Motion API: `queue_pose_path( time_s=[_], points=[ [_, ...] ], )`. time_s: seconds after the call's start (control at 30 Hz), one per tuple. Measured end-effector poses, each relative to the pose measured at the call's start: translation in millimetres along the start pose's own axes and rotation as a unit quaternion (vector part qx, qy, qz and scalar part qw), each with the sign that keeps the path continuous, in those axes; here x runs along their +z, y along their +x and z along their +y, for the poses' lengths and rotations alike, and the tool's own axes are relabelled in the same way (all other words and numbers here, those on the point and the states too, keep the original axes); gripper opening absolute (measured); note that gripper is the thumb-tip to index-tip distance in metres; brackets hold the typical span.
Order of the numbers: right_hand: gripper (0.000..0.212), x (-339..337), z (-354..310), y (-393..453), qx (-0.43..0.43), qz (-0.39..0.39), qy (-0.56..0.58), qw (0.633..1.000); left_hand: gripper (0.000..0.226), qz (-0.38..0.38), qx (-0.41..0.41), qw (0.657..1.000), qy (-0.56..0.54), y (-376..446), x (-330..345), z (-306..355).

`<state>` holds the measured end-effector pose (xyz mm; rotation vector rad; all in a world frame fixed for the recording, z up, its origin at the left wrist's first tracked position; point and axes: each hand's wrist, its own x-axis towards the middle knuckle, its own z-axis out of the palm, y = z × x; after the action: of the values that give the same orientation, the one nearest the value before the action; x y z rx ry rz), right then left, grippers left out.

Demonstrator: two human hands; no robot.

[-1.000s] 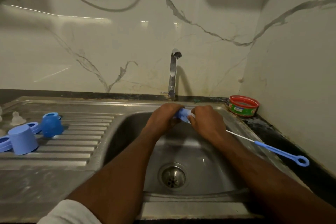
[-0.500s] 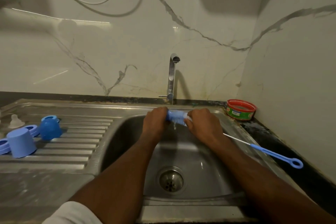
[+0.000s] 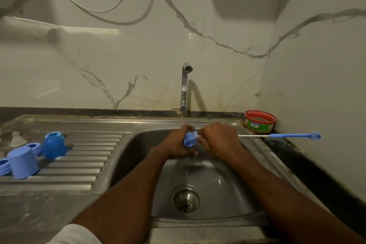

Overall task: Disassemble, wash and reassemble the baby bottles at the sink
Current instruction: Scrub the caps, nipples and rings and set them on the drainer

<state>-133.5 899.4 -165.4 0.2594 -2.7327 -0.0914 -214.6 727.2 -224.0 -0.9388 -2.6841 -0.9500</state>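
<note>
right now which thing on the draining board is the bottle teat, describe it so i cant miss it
Start at the ribbed steel draining board left of the sink basin. At its far left edge, behind the blue plastic parts, stands the teat. It is the only small, clear, whitish piece there; everything near it is solid blue.

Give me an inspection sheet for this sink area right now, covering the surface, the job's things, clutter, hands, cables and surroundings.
Surface: steel sink, wet; ribbed drainboard on its left.
Job's things: blue brush head under the tap's thin stream; wire bottle brush handle sticks out right. Blue caps, blue rings and clear teat on drainboard.
Clutter: red-rimmed tub in back corner.
Hands: left hand grips the brush head; right hand grips the wire beside it.
Cables: loose cables hang against the wall.
Surroundings: marble-patterned wall, dark counter edge.
</note>
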Motion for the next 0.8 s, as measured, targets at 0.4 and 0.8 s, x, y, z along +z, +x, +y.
queue_pose_path(
  time_s=[0.4,0.8],
  points=[
    [0.03,8,3,-3,0.004,0.015,0.086,0.996,0.059,0.123,-0.004,0.987,0.108,1,-7,-6],
    [0.03,18,7,-1,0.082,0.007,0.089,0.993,0.044,0.11,0.026,0.988,0.105,3,-4,-5]
  ],
)
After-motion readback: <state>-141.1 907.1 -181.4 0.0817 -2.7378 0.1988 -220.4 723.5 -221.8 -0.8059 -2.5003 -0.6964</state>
